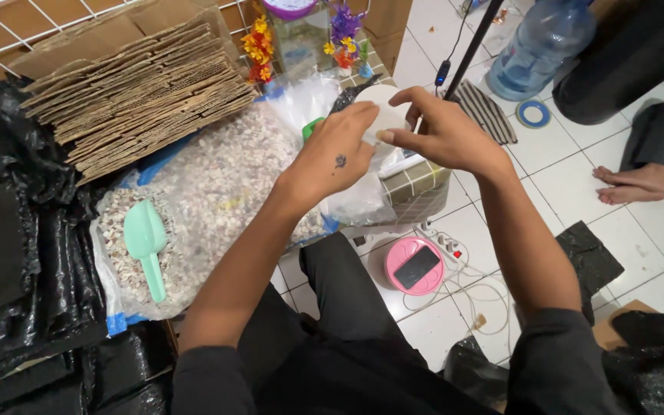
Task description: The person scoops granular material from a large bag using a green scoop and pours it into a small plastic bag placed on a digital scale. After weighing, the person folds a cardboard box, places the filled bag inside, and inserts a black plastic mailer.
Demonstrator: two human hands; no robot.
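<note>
Above gravel sack [217, 184] | both hands, left [336, 157]; right [439, 134], grip clamped on white cup [378, 104]; contents hidden

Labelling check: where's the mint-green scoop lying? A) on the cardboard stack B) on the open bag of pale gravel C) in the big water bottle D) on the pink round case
B: the mint-green scoop lies on the pale gravel in the open plastic bag, untouched by either hand.
</note>
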